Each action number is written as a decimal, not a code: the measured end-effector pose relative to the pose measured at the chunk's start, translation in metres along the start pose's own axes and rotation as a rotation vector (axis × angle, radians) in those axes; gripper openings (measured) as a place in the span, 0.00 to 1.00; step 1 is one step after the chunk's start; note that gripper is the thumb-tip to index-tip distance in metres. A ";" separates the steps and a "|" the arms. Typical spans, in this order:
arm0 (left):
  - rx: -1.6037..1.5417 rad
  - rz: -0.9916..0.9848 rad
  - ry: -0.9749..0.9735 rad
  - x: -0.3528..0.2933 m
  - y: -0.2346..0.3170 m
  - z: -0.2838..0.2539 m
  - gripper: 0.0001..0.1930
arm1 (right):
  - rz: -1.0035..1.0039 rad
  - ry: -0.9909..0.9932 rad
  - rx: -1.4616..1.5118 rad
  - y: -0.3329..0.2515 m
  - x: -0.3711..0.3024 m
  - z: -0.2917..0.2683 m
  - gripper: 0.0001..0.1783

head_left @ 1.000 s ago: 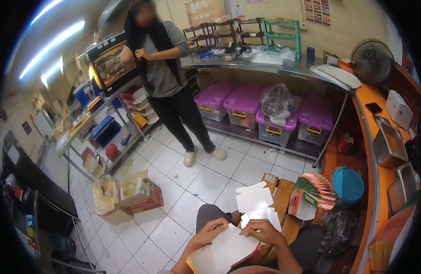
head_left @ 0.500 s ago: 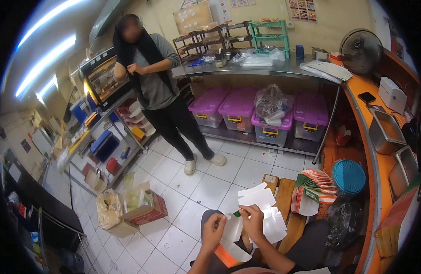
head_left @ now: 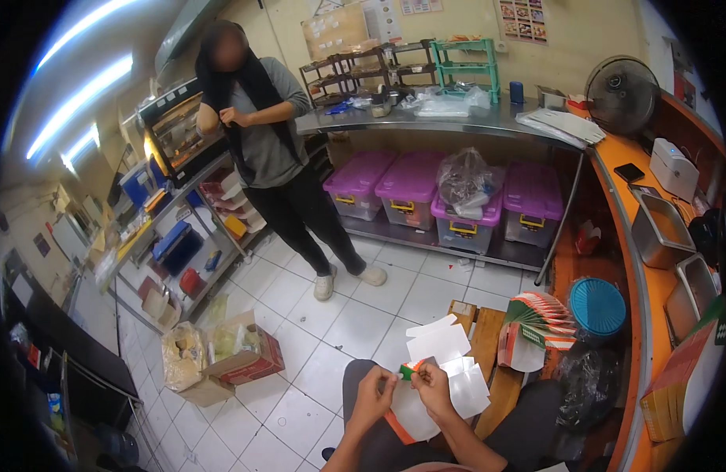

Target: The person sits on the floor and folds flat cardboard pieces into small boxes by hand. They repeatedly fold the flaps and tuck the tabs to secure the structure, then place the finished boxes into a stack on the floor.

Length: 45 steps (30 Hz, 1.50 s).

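Over my lap, my left hand (head_left: 376, 394) pinches the upper left edge of a paper carton (head_left: 411, 414), white inside with an orange border along its lower side. Beside it, my right hand (head_left: 434, 389) is closed on the same carton's upper part, where a small green and orange flap (head_left: 409, 370) shows between my fingertips. Just past my right hand, a white unfolded carton blank (head_left: 440, 341) lies with its flaps spread, partly on a wooden bench (head_left: 489, 332). My fingers hide part of the fold.
Fanned red, green and white cartons (head_left: 536, 318) stand on the bench, near a blue lidded tub (head_left: 597, 305) and a black plastic bag (head_left: 589, 381). A person (head_left: 272, 134) stands ahead. Cardboard boxes (head_left: 245, 346) sit on the tiled floor; purple-lidded bins (head_left: 410, 175) fill the table's lower shelf.
My hands have come closer together at the carton's upper edge. Its flap is bent over, now showing green and orange between my fingers. The standing person keeps the same pose.
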State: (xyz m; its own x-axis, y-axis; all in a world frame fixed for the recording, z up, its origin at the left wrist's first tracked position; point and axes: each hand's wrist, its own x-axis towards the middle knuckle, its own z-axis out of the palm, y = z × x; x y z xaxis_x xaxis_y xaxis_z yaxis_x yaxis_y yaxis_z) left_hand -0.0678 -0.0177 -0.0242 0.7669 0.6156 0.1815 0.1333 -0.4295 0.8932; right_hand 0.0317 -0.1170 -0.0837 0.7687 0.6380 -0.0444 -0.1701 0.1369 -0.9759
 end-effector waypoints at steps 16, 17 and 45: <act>-0.476 0.112 0.310 -0.021 0.029 0.028 0.06 | -0.190 -0.153 -0.179 -0.026 -0.014 -0.003 0.10; -0.454 0.147 0.287 -0.020 0.028 0.027 0.06 | -0.163 -0.155 -0.079 -0.030 -0.015 -0.002 0.10; -0.428 -0.293 0.117 -0.019 0.008 0.020 0.07 | -0.002 -0.088 -0.032 -0.022 -0.005 -0.010 0.04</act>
State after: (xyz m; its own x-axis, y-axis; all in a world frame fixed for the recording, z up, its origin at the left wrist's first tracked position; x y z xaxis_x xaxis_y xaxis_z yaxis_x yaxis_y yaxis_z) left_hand -0.0691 -0.0459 -0.0283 0.6574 0.7495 -0.0777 0.0447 0.0641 0.9969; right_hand 0.0375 -0.1310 -0.0645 0.7115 0.7022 -0.0250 -0.1476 0.1145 -0.9824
